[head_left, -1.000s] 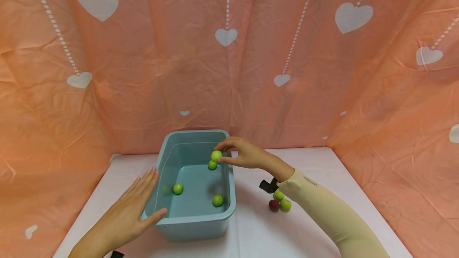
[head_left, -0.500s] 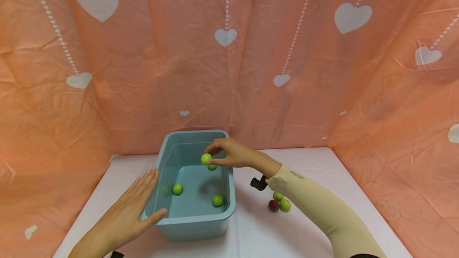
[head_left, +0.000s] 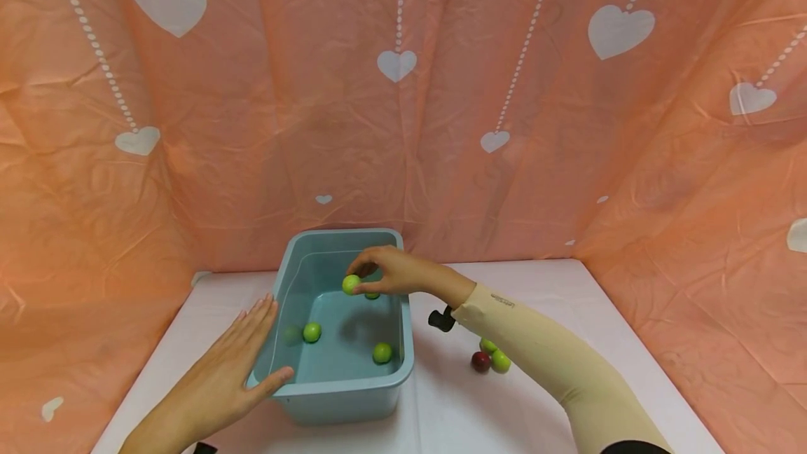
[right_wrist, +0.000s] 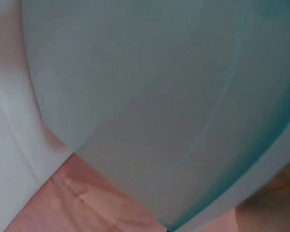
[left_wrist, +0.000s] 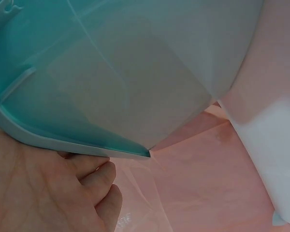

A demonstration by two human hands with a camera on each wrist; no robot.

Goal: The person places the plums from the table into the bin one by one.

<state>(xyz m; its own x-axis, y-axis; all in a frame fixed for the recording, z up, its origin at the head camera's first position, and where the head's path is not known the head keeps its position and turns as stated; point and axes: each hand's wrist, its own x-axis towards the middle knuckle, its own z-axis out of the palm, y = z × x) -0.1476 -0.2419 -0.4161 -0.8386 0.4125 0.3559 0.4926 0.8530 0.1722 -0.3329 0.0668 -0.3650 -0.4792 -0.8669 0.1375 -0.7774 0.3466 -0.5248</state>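
A blue-grey plastic tub [head_left: 343, 388] stands on the table. Over its inside, my right hand [head_left: 387, 272] pinches a small round green fruit [head_left: 351, 284] between thumb and fingers. Three more green fruits lie on the tub floor: one left [head_left: 312, 332], one near the front right [head_left: 382, 353], and one [head_left: 373, 295] partly hidden behind the right hand. My left hand [head_left: 230, 359] rests along the tub's left rim, fingers straight and thumb at the near corner. In the left wrist view its fingers [left_wrist: 97, 179] lie against the rim. The right wrist view shows mostly tub wall [right_wrist: 130, 96].
Right of the tub, a dark red fruit [head_left: 480, 361] and two green fruits [head_left: 501, 361] sit close together on the white-covered table [head_left: 454, 405], one partly behind the right sleeve [head_left: 536, 342]. Pink sheeting with white hearts [head_left: 504, 209] surrounds the table.
My right hand has moved left over the tub with the green fruit in its fingers, slightly lower now. The left hand has stayed at the rim.
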